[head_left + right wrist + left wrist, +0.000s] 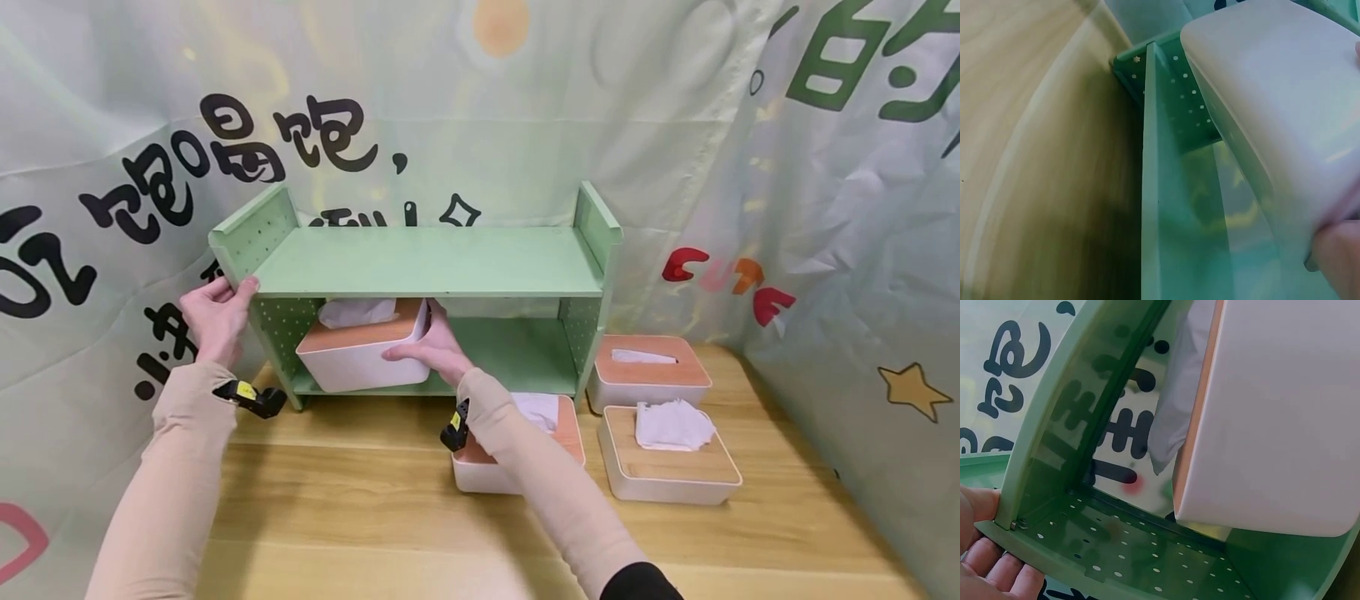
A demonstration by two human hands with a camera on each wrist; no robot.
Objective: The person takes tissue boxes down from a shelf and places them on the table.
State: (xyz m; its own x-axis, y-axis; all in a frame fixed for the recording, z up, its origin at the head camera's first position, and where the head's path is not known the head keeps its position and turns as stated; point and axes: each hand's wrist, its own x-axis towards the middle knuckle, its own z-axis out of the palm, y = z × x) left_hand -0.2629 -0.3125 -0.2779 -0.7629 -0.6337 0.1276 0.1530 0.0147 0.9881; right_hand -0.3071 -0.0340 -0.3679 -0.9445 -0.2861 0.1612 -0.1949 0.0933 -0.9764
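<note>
A green two-tier shelf (435, 260) with perforated side panels stands on the table. My left hand (216, 321) holds its left side, thumb and fingers on either side of the panel edge in the left wrist view. In the lower tier, toward the left, my right hand (437, 348) grips the right end of a white tissue box (363, 367) with a wooden lid. A tissue (357, 312) sticks out of its top. The box (1279, 94) is tilted and raised off the lower board (1188, 206) in the right wrist view.
Partly behind my right forearm sits another tissue box (487, 478) on the wooden table (337, 508). Two more, a rear tissue box (648, 392) and a front tissue box (667, 487), stand right of the shelf. A printed curtain (480, 150) hangs behind and along both sides.
</note>
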